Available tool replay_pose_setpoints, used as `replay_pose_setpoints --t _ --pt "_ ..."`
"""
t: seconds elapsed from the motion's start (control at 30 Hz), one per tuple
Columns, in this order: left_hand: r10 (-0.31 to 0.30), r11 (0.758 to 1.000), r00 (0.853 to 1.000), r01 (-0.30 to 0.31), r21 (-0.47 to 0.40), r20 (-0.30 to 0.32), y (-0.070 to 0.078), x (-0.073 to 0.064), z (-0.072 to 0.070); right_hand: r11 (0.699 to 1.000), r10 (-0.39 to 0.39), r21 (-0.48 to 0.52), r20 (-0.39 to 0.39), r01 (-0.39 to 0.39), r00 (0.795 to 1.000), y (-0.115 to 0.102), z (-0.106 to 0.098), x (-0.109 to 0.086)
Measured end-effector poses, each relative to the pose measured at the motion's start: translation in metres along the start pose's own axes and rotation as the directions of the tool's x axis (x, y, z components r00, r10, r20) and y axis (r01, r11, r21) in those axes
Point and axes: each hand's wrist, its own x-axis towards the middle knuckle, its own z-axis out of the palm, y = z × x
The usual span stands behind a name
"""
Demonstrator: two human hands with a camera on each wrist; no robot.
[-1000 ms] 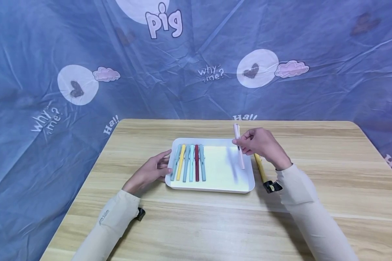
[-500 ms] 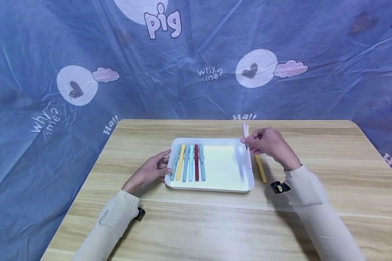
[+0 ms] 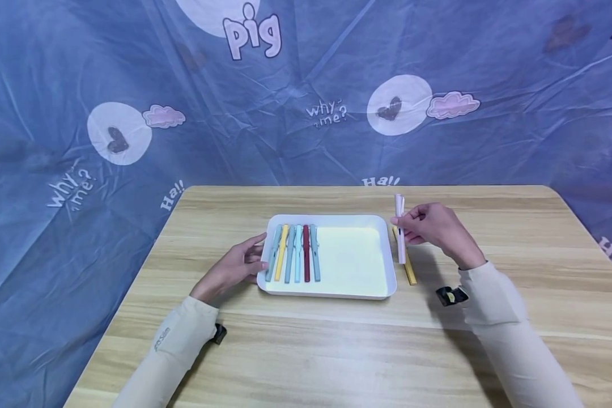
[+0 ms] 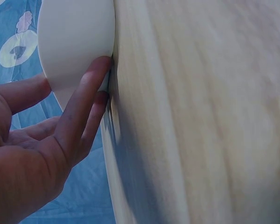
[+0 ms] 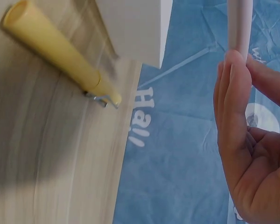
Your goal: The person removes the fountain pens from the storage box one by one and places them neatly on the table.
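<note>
My right hand (image 3: 436, 229) pinches a pale pink pen (image 3: 399, 207) near its middle, holding it above the table by the white tray's (image 3: 354, 263) right side. In the right wrist view the pen (image 5: 240, 25) rises from between the thumb and fingertips. Below it a yellow pen (image 3: 410, 273) lies on the table, partly covered by the held pen. At the tray's left end my left hand (image 3: 234, 265) grips the wall, thumb and fingers on opposite sides. Several pens stand in a row inside the tray's left half: blue-grey, yellow (image 3: 282, 255), light cyan (image 3: 298, 255) and dark red (image 3: 306, 255).
The wooden table (image 3: 311, 351) extends around the tray on all sides. Behind it hangs a blue printed cloth (image 3: 285, 141). Black wrist devices (image 3: 451, 296) sit below both sleeves.
My right hand has moved right with the pale pink pen, from over the tray to beyond its right rim, above the yellow pen. The left hand has stayed on the tray.
</note>
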Motion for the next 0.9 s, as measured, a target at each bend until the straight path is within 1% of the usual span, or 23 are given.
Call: replay_pose_setpoints --t 0.27,0.4,0.73,0.9 --pt "-0.007 1.000 1.000 0.007 0.027 -0.005 -0.002 0.002 0.000 1.000 0.014 -0.004 -0.004 -0.014 1.000 0.013 -0.008 -0.001" --pt "-0.008 0.999 1.000 0.008 0.033 -0.005 -0.002 0.002 0.001 0.999 0.032 -0.014 0.002 -0.032 0.999 0.019 -0.010 -0.002" --pt "0.001 0.999 1.000 -0.001 0.032 -0.006 -0.002 0.001 0.002 0.998 0.057 -0.013 0.043 -0.057 0.997 0.033 -0.014 -0.004" --pt "0.004 1.000 1.000 -0.004 0.030 -0.006 -0.002 0.002 0.002 0.997 0.068 -0.036 0.067 -0.066 0.995 0.040 -0.016 -0.002"
